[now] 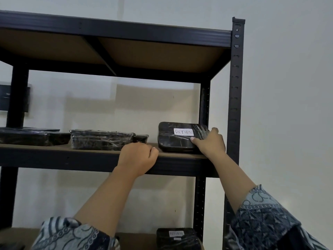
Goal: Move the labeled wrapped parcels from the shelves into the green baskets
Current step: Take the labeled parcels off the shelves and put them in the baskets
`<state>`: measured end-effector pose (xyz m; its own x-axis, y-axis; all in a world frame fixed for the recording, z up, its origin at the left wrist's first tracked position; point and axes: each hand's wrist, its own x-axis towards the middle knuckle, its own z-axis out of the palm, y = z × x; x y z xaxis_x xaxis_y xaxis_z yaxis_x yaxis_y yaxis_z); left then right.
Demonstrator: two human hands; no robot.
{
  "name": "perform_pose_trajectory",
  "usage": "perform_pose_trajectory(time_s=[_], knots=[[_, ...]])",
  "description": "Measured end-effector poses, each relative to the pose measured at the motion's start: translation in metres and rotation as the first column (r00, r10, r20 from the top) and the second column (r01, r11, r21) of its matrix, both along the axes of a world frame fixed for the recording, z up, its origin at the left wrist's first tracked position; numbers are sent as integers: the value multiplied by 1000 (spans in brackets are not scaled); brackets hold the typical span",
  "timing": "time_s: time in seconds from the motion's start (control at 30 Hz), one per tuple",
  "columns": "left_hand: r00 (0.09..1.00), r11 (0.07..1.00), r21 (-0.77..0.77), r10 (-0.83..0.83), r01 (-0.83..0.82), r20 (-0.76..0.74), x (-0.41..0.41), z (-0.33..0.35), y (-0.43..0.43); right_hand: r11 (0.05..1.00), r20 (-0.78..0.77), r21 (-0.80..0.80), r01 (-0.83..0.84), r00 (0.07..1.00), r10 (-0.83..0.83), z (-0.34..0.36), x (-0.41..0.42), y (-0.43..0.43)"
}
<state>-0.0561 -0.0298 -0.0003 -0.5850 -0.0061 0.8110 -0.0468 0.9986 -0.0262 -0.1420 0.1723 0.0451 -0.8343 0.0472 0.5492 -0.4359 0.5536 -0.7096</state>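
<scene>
A black plastic-wrapped parcel [177, 137] with a white "RETURN" label leans tilted at the right end of the upper shelf [86, 160]. My right hand [210, 143] grips its right edge, thumb on the front face. My left hand [137, 156] rests with curled fingers on the shelf's front edge, just left of that parcel, holding nothing. Further left on the same shelf lie a flat wrapped parcel [100, 139] and another dark one [30, 137]. No green basket is in view.
The black metal rack's right upright [235, 98] stands close beside my right hand. A board [144, 51] sits overhead. On the lower shelf another labeled wrapped parcel [177, 238] shows between my arms. A pale wall lies behind.
</scene>
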Motion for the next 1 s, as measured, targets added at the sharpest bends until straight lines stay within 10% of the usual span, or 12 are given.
perform_pose_trajectory(time_s=[0.63, 1.0], knots=[[1000, 1000, -5, -24, 25, 13, -3, 1, -3, 987, -36, 160, 6, 999, 0, -4, -1, -3], [967, 999, 6, -40, 40, 251, -11, 24, -14, 711, 353, 669, -216, 935, -49, 55, 37, 4]])
